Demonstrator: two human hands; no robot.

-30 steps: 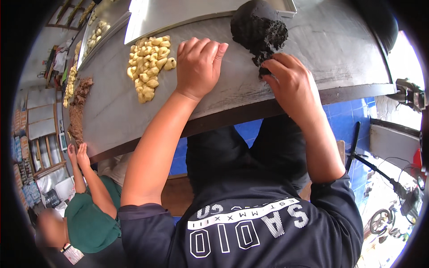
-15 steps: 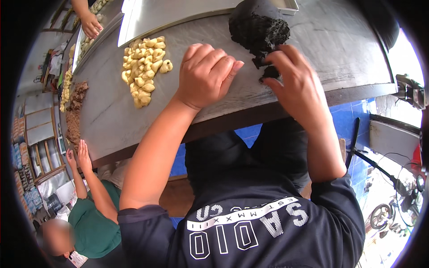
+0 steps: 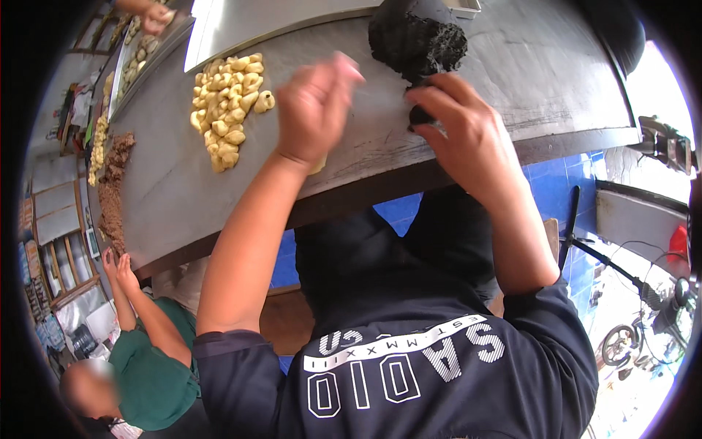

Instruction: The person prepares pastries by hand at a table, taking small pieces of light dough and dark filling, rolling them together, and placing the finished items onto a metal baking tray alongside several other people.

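Note:
My right hand (image 3: pixel 464 128) is curled over the table near its front edge, pinching a small dark lump of black paste (image 3: pixel 420 115) between thumb and fingers. Just beyond it sits the big mound of black paste (image 3: pixel 424 40), its near side torn and crumbly. My left hand (image 3: pixel 314 106) is blurred, its fingers curled in above the tabletop; whatever they may hold is hidden. A bit of pale yellow dough (image 3: pixel 319 165) peeks out by the left wrist. Left of that hand lies a pile of small yellow dough pieces (image 3: pixel 227 110), with one piece slightly apart.
A metal tray (image 3: pixel 270 33) lies at the back, and another tray (image 3: pixel 121 91) holding dough pieces is at far left. A brown crumbly mass (image 3: pixel 113 183) rests along the left edge. A co-worker's hand (image 3: pixel 155 18) reaches in there; a person in green (image 3: pixel 157 366) sits at left.
My left hand has shifted slightly left and blurred, and a yellow bit now shows by its wrist. The lump at my right fingers looks rounder. The seated person's hands have come closer together.

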